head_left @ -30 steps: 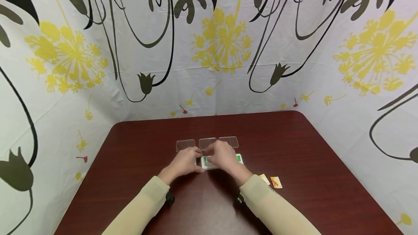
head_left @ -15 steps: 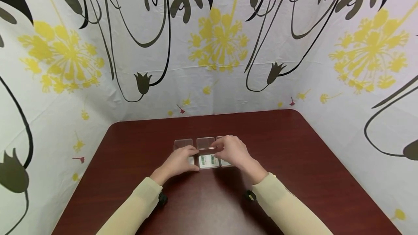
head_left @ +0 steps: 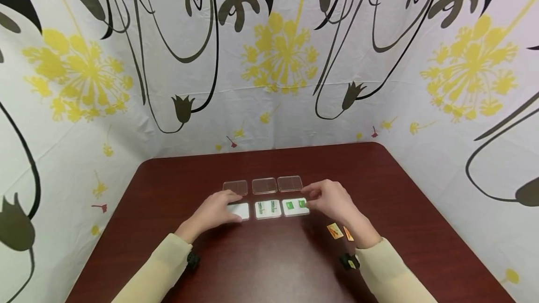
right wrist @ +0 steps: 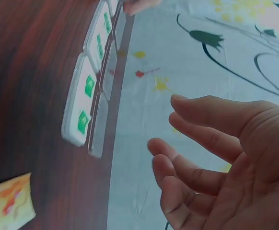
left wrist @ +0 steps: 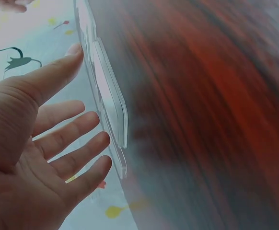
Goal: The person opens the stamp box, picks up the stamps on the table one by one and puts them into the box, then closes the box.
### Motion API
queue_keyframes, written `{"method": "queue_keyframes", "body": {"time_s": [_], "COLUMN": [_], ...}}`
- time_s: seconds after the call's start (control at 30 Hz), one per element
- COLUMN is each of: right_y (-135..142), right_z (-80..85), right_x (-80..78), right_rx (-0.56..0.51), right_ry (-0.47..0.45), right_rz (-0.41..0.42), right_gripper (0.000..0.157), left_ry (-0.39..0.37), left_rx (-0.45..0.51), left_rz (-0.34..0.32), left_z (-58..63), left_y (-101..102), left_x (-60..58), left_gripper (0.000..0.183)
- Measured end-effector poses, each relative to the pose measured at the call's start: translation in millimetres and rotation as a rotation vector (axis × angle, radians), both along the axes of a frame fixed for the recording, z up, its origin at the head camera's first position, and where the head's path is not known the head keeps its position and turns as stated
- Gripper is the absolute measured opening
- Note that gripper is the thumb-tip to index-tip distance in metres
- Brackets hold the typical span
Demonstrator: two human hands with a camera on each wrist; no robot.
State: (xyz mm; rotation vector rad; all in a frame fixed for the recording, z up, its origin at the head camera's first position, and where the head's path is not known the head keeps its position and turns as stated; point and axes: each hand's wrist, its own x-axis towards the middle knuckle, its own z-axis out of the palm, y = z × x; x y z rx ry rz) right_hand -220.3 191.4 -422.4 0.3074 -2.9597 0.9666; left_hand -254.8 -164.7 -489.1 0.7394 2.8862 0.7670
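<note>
Holding nothing, the hands (head_left: 214, 210) (head_left: 334, 201), left spread, right loosely bent, flank three white cases (head_left: 268, 215).

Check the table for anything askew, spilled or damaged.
Two orange-yellow cards lie loose at odd angles on the table, to the right of the neat row of white trays. No spill or damage shows.

No text is coming out readable; green marks (head_left: 273, 206) on two white cases (head_left: 267, 214) between left grip (head_left: 210, 210) and right grip (head_left: 335, 202) are showing too small to tell.
</note>
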Motion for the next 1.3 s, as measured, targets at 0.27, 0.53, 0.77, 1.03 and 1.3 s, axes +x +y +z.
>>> {"method": "queue_keyframes", "body": {"time_s": [0.27,0.53,0.77,1.03,1.3], "right_y": [23.3,52.9,61.2,59.3,52.0], "right_z": [-11.3,-28.0,-43.0,-58.9,-62.8], "right_x": [14.9,30.8,42.1,45.1,47.4], "right_rx": [0.003,-0.027,-0.076,0.055,0.145], "right_ry": [-0.016,-0.103,-0.181,-0.102,-0.034], "right_rz": [-0.031,-0.061,-0.096,-0.123,-0.127], "right_gripper": [0.031,0.033,0.030,0.030,0.028], "left_ry": [0.021,0.014,0.018,0.001,-0.019], "left_rx": [-0.012,0.001,-0.019,-0.032,-0.028], "left_rz": [-0.022,-0.047,-0.041,-0.029,-0.008], "left_z": [-5.0,-6.1,-7.1,-9.4,-7.5], "left_y": [-11.1,-21.0,-23.2,-24.0,-24.1], "left_x": [2.6,7.4,7.7,7.0,7.8], "left_gripper": [0.065,0.064,0.062,0.065,0.067]}}
